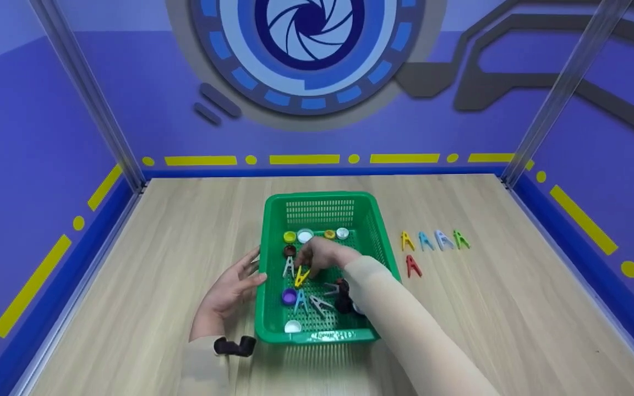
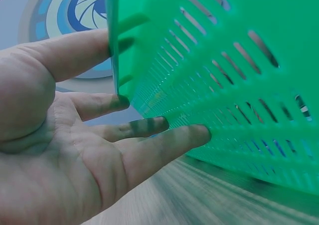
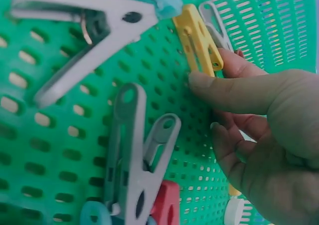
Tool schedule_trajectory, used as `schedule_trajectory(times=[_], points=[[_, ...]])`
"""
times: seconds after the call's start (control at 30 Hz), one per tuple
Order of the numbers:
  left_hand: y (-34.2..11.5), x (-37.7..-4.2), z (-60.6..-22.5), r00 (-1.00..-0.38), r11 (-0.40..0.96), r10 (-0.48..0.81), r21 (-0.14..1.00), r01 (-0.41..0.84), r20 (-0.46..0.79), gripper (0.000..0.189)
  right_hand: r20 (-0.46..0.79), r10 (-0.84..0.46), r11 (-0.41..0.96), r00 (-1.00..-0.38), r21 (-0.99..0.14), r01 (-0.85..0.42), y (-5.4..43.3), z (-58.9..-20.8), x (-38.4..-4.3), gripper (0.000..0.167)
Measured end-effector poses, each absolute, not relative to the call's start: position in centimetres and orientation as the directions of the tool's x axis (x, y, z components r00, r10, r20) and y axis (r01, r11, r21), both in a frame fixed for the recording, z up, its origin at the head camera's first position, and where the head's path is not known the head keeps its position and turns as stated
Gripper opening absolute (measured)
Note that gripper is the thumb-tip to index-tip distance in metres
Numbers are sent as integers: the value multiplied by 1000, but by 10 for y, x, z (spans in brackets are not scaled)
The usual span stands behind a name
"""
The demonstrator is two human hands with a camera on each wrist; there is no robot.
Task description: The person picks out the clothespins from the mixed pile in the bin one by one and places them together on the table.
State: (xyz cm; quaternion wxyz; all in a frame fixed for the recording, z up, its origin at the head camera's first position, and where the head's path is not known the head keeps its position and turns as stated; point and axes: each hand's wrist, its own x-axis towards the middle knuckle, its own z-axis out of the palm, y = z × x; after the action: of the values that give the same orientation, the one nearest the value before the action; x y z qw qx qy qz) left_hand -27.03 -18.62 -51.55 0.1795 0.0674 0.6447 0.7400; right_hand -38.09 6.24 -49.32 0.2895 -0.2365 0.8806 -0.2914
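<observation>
My right hand (image 1: 321,254) reaches into a green plastic basket (image 1: 386,242) and pinches a yellow clothespin (image 1: 301,276) between thumb and fingers. In the right wrist view the thumb lies on one end of that yellow clothespin (image 3: 197,38). Around it in the basket are a grey clothespin (image 1: 288,268), a blue clothespin (image 1: 301,301) and another grey clothespin (image 1: 320,306). My left hand (image 1: 230,294) is at the basket's left side, its fingers stretched out. In the left wrist view its thumb meets the rim and its fingertips touch the slotted wall (image 2: 239,105).
Small caps lie in the basket, among them a purple cap (image 1: 289,297), a yellow cap (image 1: 290,237) and a white cap (image 1: 293,326). Right of the basket, on the wooden table (image 1: 504,308), several clothespins form a row, with a red clothespin (image 1: 413,266) below them.
</observation>
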Motion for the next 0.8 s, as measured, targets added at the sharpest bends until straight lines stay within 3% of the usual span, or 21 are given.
schedule_trajectory(times=[0.33,0.8], points=[[-190,-269,-517,-920,-131,376,977,-170,-110,81,-315,-560,736,-766,-615,-285,70,-472,-387,29],[-187,-270,-516,-924,-140,361,972,-188,-126,81,-93,-596,566,-798,-753,-335,114,-400,-384,29]])
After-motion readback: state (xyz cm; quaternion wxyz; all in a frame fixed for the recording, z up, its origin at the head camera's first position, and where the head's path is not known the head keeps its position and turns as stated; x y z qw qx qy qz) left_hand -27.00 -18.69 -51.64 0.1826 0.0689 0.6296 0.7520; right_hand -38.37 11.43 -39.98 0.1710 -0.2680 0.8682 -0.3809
